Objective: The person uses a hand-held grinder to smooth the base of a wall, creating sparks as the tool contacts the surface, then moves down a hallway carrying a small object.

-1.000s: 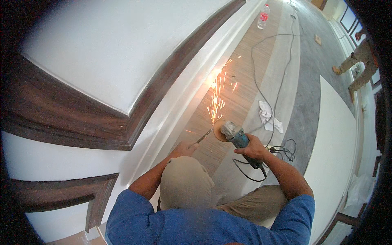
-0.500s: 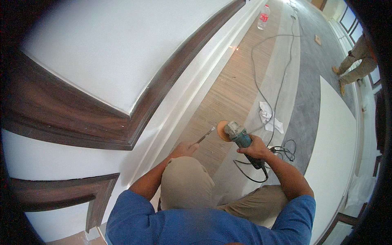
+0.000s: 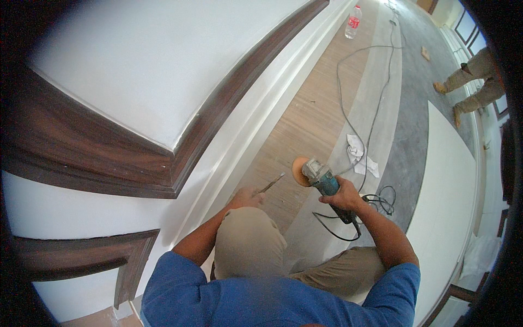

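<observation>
In my right hand (image 3: 347, 197) is a teal and grey angle grinder (image 3: 327, 185), gripped round its body. Its round orange disc (image 3: 300, 171) points toward my left hand (image 3: 246, 199). That hand is closed round a slim chisel (image 3: 274, 182), whose flat pale tip stands a short way left of the disc, apparently not touching it. Part of the chisel is hidden inside my fingers. Whether the disc is spinning cannot be made out. A black cord runs from the grinder's rear end and loops on the floor beside my right forearm.
Dark wood trim (image 3: 218, 103) frames the white wall at left. Along the floor stretch grey cables (image 3: 339, 82), crumpled white paper (image 3: 357, 152) and a plastic bottle (image 3: 353, 23). A large white panel (image 3: 444, 180) lies at right. Beyond it, another person's legs (image 3: 479, 82) are visible.
The grinder has shifted very slightly right, and the chisel's tip has dropped a little, widening the space between them. At far right the other person's foot has moved left.
</observation>
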The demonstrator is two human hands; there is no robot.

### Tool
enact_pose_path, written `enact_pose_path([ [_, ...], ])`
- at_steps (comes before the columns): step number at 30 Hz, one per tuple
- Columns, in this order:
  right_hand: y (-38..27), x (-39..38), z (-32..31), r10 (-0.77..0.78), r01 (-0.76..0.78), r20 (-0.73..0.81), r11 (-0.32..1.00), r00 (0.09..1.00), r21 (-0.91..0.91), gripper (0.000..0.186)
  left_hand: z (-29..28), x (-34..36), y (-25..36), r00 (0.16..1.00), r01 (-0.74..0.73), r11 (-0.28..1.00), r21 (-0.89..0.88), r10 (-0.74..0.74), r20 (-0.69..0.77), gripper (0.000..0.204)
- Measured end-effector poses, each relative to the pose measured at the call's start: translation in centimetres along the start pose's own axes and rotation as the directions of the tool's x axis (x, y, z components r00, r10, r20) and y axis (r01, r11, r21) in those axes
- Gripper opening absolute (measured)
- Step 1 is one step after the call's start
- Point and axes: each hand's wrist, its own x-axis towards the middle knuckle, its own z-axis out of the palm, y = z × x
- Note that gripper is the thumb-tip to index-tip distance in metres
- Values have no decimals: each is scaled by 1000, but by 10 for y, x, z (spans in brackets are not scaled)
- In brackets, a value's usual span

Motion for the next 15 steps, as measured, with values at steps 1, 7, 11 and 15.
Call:
enact_pose_path([
  [1, 4, 1, 1, -14, 14, -4, 999, 1000, -32, 72, -2, -1, 3, 999, -35, 999, 33, 35, -5, 26],
  [7, 4, 4, 8, -76, 76, 33, 997, 997, 5, 73, -5, -4, 4, 999, -49, 999, 11, 49, -13, 25],
  [11, -4, 5, 11, -93, 94, 50, 995, 994, -19, 72, -10, -8, 13, 999, -25, 999, 31, 24, 22, 26],
  [15, 1, 8, 14, -83, 86, 49, 995, 995, -57, 71, -5, -8, 8, 998, -65, 997, -30, 64, -24, 26],
])
